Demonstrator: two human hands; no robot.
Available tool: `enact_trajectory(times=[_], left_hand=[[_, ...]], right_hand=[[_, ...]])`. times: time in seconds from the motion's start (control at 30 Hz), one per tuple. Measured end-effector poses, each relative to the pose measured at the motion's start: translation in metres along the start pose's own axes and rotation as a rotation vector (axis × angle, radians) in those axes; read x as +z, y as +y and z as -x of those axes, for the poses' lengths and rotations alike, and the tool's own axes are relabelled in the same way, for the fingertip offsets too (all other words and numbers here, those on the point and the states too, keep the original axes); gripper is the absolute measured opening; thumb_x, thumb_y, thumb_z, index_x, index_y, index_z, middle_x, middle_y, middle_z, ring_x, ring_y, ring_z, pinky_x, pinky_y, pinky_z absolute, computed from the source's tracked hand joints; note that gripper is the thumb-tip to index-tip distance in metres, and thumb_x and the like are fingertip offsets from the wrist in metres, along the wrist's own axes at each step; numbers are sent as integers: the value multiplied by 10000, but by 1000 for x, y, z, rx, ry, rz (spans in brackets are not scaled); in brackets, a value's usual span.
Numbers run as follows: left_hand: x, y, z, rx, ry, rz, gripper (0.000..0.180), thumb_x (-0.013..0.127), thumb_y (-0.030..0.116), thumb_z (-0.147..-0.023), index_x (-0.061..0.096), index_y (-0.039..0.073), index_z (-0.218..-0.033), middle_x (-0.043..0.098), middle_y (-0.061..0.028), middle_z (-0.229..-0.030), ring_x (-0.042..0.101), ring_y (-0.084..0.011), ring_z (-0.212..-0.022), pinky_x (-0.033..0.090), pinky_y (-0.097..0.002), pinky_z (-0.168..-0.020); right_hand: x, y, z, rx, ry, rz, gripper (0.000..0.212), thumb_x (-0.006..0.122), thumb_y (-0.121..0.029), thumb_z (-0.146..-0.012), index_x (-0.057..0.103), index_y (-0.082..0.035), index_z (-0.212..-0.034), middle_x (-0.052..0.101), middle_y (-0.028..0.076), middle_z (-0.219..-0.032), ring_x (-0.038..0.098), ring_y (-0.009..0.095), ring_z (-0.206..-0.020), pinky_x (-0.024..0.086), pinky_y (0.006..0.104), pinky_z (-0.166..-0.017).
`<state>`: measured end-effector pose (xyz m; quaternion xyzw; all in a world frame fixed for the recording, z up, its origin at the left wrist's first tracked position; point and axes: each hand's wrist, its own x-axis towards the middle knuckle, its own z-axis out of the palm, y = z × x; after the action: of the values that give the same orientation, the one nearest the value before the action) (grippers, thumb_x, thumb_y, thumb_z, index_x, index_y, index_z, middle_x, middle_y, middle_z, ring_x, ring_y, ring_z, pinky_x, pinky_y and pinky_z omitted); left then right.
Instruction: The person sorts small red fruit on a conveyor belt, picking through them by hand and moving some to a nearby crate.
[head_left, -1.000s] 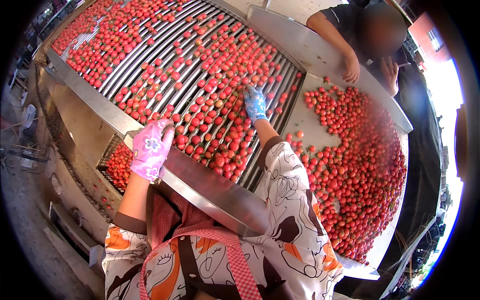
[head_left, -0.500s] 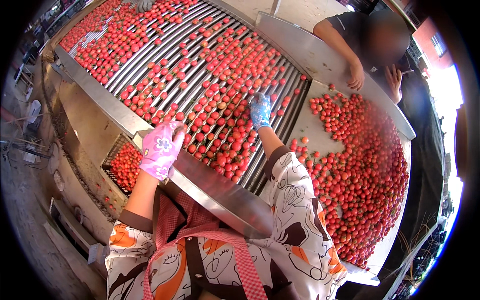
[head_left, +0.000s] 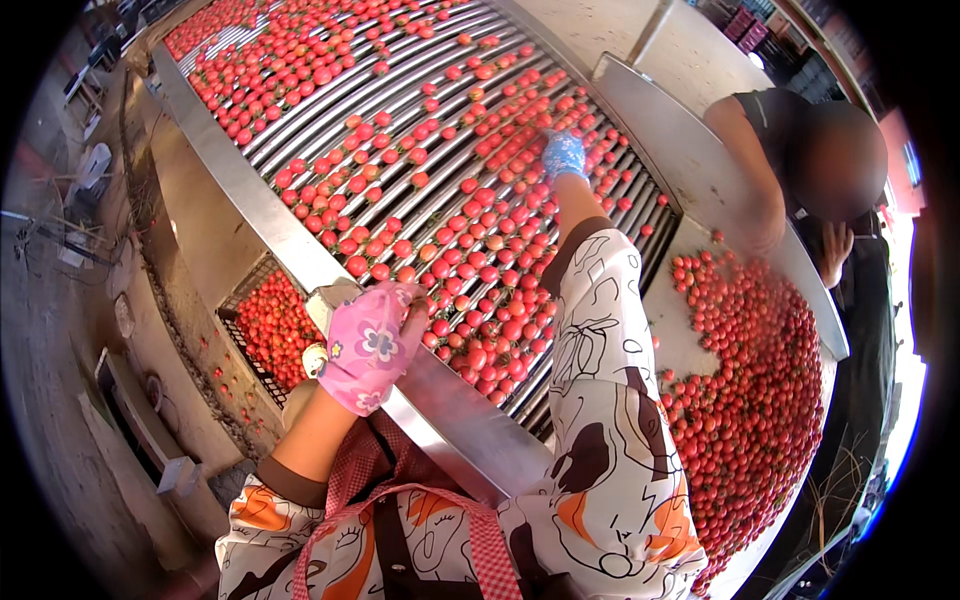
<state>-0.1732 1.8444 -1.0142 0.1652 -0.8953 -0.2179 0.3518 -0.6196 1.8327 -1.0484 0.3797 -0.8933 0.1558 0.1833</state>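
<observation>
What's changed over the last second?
The right hand has reached farther out across the rollers; no grasp or release is clear. The co-worker's hand is now blurred. The whole view shifted. The left hand stays at the near rail; the crate stays put.

Hard daylight pours in from the right, burning the open gap (head_left: 908, 370) there to near-pure white with a bluish fringe, while the floor (head_left: 60, 370) along the left lies in duller grey-brown shade and the dark sheeting (head_left: 868, 330) beside the glare sinks almost to black. The steel rollers (head_left: 430, 60) throw back bright streaks, and the pink-gloved left hand (head_left: 372, 345) looks fairly crisp, yet the blue-gloved right hand (head_left: 565, 155) is softly blurred and haze veils the right-hand tomatoes (head_left: 775, 300). Toward the rim, straight edges bow into a round black border.
</observation>
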Motion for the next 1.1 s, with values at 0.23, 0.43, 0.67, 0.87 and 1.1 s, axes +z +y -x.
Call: enact_trajectory(times=[0.23,0.43,0.67,0.87,1.1], left_hand=[[-1,11,-3,-75,-62,82,142,622,115,-797,612,77,-933,622,-118,-839,612,-296,-739,484,-374,-619],[0,11,0,-112,-65,52,145,625,117,-794,612,78,-933,628,-114,-845,619,-291,-743,495,-363,-618],[13,11,0,-139,23,107,229,627,65,-814,595,75,-1041,661,-117,-920,660,-233,-802,525,-323,-692],[13,9,-28,-877,-101,1242,383,418,385,-952,565,71,-1115,618,-33,-883,619,-153,-706,530,-286,-586],[25,27,-13,-1021,60,1704,261,504,331,-929,601,99,-996,630,-25,-829,611,-127,-753,533,-286,-675]], right_hand=[[33,30,-28,-381,166,314,277,542,-209,-821,581,-55,-1048,620,128,-1037,574,252,-1009,429,340,-895],[18,-19,12,-113,226,-67,248,506,-142,-835,584,-84,-1062,589,176,-1024,579,329,-969,468,420,-840],[-75,-101,140,342,87,-1153,274,598,-58,-831,517,0,-1086,563,101,-1044,547,192,-888,459,330,-817],[-111,-168,265,-380,-9,-1355,242,569,-18,-864,507,-33,-1097,521,130,-1179,505,224,-1117,402,351,-960],[-139,-173,282,-525,113,-1047,492,642,-32,-745,454,-5,-1198,353,245,-1370,325,429,-1282,286,461,-1060]])
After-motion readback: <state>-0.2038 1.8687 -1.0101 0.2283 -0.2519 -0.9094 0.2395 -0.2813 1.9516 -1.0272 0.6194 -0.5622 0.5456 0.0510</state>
